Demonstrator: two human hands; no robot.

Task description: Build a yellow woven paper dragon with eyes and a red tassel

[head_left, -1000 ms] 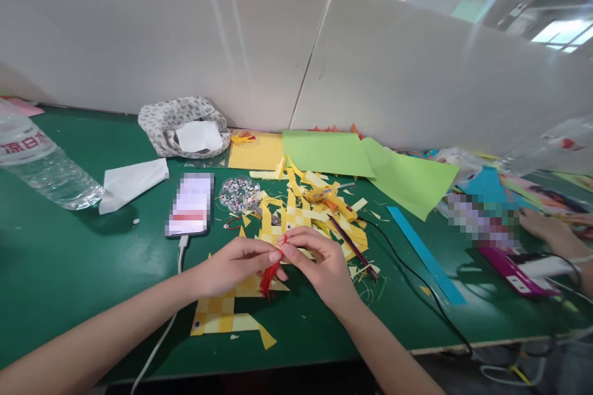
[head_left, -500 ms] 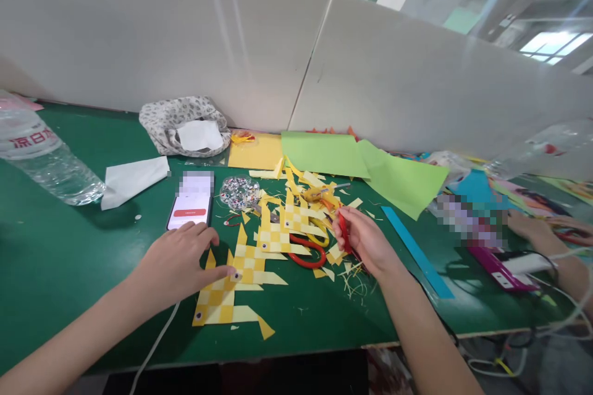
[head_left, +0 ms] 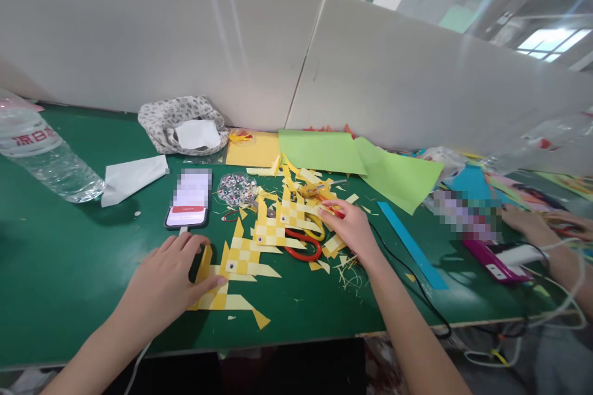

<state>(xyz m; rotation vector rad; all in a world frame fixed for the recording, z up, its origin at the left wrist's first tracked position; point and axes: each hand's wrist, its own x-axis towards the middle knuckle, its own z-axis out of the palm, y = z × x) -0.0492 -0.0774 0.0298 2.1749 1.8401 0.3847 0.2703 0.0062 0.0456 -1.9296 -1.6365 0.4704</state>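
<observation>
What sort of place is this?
Probably a craft room or workshop: I see woven yellow paper fish, red-handled scissors and, over on the right, another person's hand at the same table.

Four yellow checkered woven-paper fish (head_left: 244, 253) run from front left to back right on the flat green table (head_left: 319, 315). Behind them lie light-green rectangular paper sheets (head_left: 319, 151); to their left, a dark-edged rectangular phone (head_left: 188, 220), then a clear plastic bottle (head_left: 65, 173); to their right, a long blue strip (head_left: 412, 247).
</observation>
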